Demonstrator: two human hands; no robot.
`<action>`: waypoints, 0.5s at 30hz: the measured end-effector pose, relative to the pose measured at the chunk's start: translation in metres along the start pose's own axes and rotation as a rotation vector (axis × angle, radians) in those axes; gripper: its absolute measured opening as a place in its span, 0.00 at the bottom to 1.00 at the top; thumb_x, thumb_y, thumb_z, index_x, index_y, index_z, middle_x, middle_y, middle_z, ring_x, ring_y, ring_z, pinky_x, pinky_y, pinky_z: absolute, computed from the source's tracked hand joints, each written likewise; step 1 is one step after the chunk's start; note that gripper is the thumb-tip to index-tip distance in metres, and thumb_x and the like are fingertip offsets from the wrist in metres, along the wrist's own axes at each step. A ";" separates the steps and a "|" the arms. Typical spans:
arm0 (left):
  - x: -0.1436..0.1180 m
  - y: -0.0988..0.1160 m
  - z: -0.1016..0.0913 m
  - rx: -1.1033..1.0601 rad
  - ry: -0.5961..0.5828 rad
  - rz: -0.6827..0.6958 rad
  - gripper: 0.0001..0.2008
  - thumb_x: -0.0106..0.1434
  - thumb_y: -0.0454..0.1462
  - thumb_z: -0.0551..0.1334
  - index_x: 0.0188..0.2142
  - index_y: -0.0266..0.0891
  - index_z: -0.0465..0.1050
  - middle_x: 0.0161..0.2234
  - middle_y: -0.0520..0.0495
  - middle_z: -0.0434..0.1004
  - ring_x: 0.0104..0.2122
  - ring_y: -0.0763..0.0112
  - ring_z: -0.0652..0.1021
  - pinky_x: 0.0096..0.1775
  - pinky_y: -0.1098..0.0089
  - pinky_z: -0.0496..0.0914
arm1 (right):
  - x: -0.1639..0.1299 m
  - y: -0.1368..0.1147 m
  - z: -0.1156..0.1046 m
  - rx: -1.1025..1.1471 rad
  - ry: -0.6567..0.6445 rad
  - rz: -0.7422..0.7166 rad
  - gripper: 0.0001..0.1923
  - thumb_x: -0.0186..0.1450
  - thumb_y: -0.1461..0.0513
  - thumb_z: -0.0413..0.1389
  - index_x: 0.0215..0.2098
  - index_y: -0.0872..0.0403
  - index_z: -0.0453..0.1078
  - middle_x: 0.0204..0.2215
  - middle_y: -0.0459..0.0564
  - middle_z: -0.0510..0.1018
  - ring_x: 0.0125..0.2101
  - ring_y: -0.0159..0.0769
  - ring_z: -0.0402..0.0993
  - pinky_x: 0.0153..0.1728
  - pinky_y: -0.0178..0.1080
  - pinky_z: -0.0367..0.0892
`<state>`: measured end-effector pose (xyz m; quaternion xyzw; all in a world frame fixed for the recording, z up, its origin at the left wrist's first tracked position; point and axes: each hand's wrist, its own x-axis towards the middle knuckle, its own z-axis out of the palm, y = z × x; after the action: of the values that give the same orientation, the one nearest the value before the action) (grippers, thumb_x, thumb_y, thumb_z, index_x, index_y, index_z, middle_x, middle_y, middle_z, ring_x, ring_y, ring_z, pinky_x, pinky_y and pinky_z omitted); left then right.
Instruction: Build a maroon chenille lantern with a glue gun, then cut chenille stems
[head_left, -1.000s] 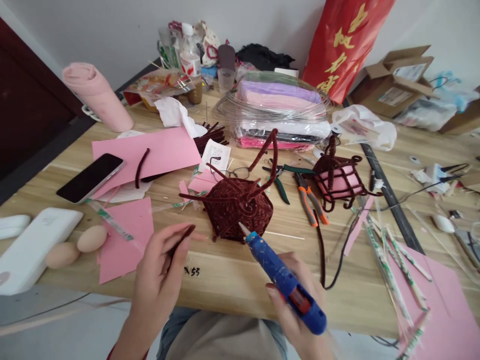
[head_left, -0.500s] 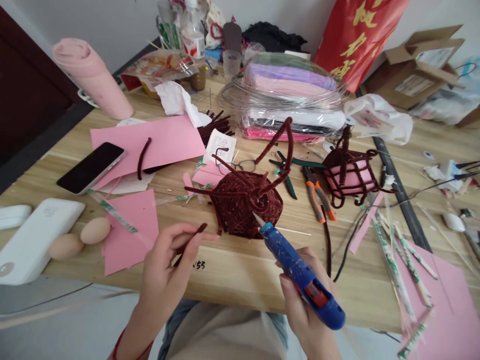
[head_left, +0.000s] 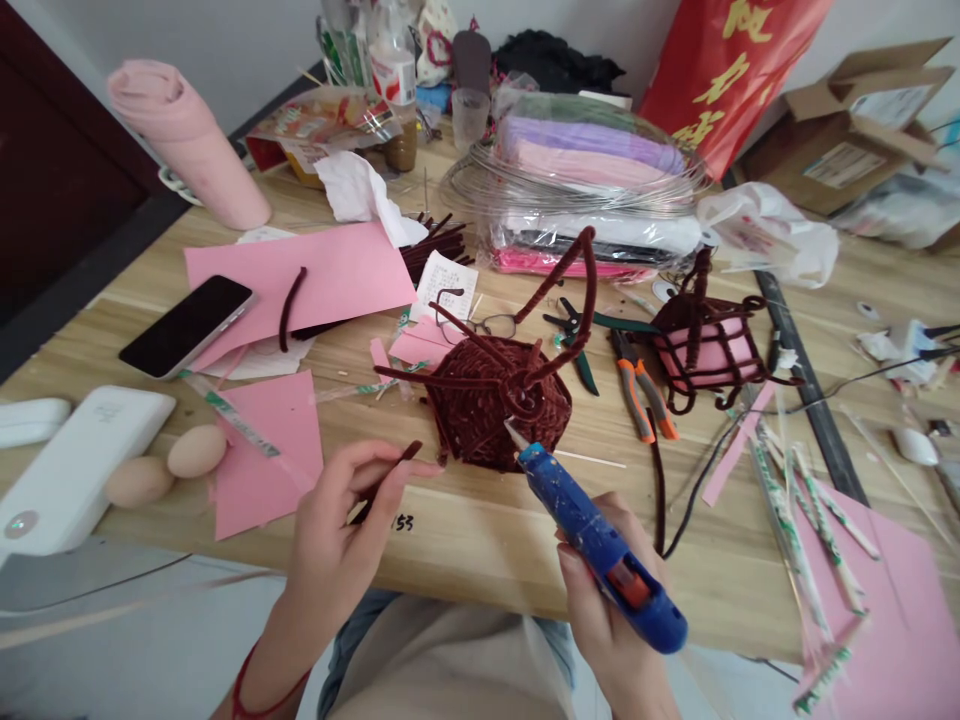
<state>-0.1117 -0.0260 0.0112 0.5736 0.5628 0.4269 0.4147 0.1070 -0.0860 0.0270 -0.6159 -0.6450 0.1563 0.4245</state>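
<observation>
The left hand [head_left: 337, 530] has thumb and fingers closed on a short brown strip [head_left: 409, 452], its tip poking out toward the brown piece [head_left: 476, 405]; the right hand [head_left: 619, 645] is wrapped round the blue glue gun [head_left: 581, 525], whose nozzle points at the near side of that piece, though whether it touches cannot be told; the piece sits on the table [head_left: 465, 545] just beyond both hands, with fuzzy stems rising and spreading from its coiled top; behind it lie the glasses [head_left: 496, 325]; to its right are the green-handled cutters [head_left: 576, 345], the orange-handled pliers [head_left: 643, 395] and a brown lantern [head_left: 709, 350] with pink panels; to the left are two eggs [head_left: 196, 451] [head_left: 140, 482] against the white power bank [head_left: 90, 465], and the phone [head_left: 186, 325] lies partly on a pink sheet [head_left: 330, 275].
</observation>
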 end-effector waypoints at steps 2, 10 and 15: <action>0.000 0.001 0.000 0.004 0.004 -0.003 0.05 0.68 0.39 0.59 0.42 0.44 0.64 0.32 0.51 0.84 0.33 0.70 0.82 0.33 0.74 0.73 | 0.002 -0.001 0.000 -0.002 0.006 -0.012 0.05 0.65 0.60 0.56 0.33 0.52 0.65 0.24 0.42 0.69 0.22 0.31 0.69 0.23 0.34 0.62; -0.002 0.002 0.000 -0.028 0.007 -0.001 0.04 0.68 0.38 0.59 0.42 0.45 0.64 0.34 0.52 0.84 0.34 0.71 0.82 0.37 0.72 0.74 | 0.000 -0.003 0.002 -0.021 -0.036 0.001 0.06 0.66 0.60 0.55 0.34 0.52 0.63 0.24 0.41 0.67 0.20 0.29 0.67 0.21 0.33 0.61; -0.001 0.000 -0.001 -0.030 0.007 0.003 0.05 0.68 0.38 0.59 0.42 0.45 0.64 0.34 0.52 0.84 0.34 0.70 0.82 0.36 0.72 0.74 | 0.000 -0.005 0.002 -0.069 -0.060 -0.011 0.06 0.67 0.60 0.53 0.33 0.51 0.61 0.24 0.40 0.66 0.19 0.27 0.65 0.20 0.31 0.61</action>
<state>-0.1125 -0.0271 0.0110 0.5668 0.5567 0.4379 0.4207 0.1022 -0.0869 0.0299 -0.6216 -0.6658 0.1499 0.3845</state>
